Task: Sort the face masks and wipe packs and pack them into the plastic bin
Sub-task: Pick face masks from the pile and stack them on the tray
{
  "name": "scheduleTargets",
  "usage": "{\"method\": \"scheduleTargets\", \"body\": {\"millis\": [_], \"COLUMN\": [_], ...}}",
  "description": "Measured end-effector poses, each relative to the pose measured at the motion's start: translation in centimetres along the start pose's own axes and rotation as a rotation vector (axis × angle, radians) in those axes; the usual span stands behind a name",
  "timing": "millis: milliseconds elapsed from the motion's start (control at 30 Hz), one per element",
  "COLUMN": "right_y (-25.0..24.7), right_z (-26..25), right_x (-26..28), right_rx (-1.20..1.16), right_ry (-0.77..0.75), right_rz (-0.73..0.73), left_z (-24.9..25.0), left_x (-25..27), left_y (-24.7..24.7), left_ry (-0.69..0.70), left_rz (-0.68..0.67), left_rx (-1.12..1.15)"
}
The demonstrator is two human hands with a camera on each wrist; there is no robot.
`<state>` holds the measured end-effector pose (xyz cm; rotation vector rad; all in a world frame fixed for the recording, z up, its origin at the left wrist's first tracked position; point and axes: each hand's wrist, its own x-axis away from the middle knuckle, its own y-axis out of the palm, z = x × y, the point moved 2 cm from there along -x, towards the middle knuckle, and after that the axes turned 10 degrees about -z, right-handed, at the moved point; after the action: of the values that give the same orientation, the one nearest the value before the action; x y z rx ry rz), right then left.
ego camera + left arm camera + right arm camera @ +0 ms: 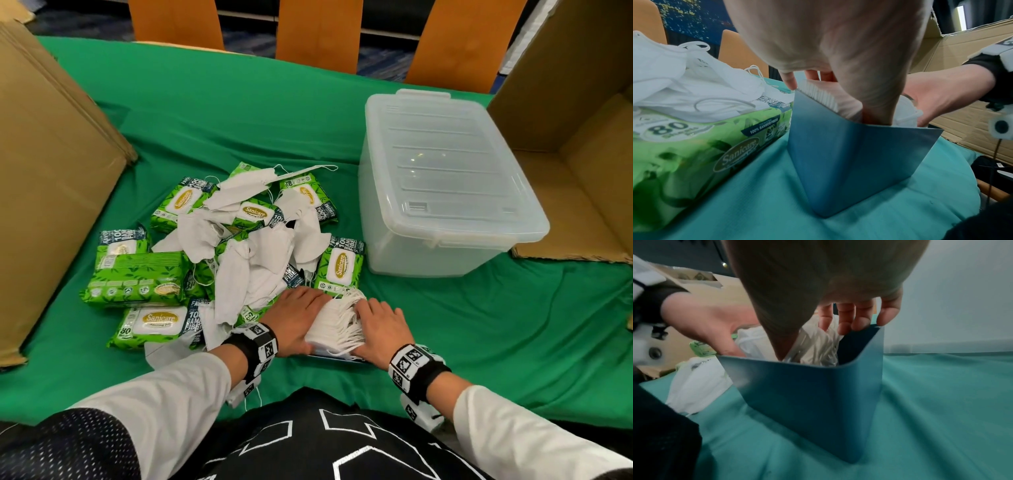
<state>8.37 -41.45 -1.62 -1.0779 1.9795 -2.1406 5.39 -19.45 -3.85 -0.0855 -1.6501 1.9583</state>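
I have both hands in a small blue box (849,162) at the near edge of the bench, packing a stack of white face masks (337,323) into it. The left hand (298,317) presses the stack from its side with fingers fairly straight; the right hand (376,325) bears on the other side, fingers (849,319) spread loosely over the mask edges and the box rim; neither grip closes round anything. Main risk, in my judgement: the masks are springy and stand proud of the rim, so easing pressure could let them fan out or spill. The box is light and thin-walled and could tip or slide on the cloth if pushed unevenly. Ear loops may snag fingers and drag masks out on withdrawal. The remaining loose masks (253,246) lie tangled with the green Sanicare wipe packs (137,277) in one heap just to the left, so lifting one item may pull others. The clear plastic bin (445,178) stands farther back on the right with its lid on; it must be opened before anything goes in. The bench carries a wrinkled green cloth (205,113), which could shift under loads. Cardboard boxes (51,171) flank both sides, and orange chair backs (318,31) stand behind.
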Motion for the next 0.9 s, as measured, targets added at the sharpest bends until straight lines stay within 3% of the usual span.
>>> {"method": "scheduleTargets", "body": {"millis": [233, 467, 567, 667, 767, 833, 900], "right_y": [-1.8, -1.4, -0.8, -0.2, 1.0, 1.8, 2.2], "right_z": [1.5, 3.5, 4.5, 5.8, 7.0, 6.7, 5.8], "right_x": [-1.4, -1.3, -0.4, 0.3, 0.5, 0.9, 1.3], "right_rx": [-0.222, -0.616, -0.753, -0.910, -1.077, -1.302, -1.579], "right_ry": [0.066, -0.039, -0.080, 0.001, 0.221, 0.398, 0.474], "right_rz": [0.012, -0.180, -0.120, 0.052, 0.162, 0.140, 0.168], "left_z": [-0.1, 0.0, -0.1, -0.5, -1.1, -1.8, -2.4], "left_x": [0.0, 0.2, 0.3, 0.8, 1.9, 2.5, 3.0], "left_y": [-0.1, -0.3, -0.5, -0.6, -0.8, -0.4, -0.2], "left_ry": [-0.005, 0.001, 0.023, 0.035, -0.069, -0.188, -0.326], "left_rz": [-0.043, -0.046, -0.047, -0.015, 0.010, 0.043, 0.042], "left_rx": [-0.011, -0.008, 0.010, 0.074, 0.346, 0.674, 1.103]}}
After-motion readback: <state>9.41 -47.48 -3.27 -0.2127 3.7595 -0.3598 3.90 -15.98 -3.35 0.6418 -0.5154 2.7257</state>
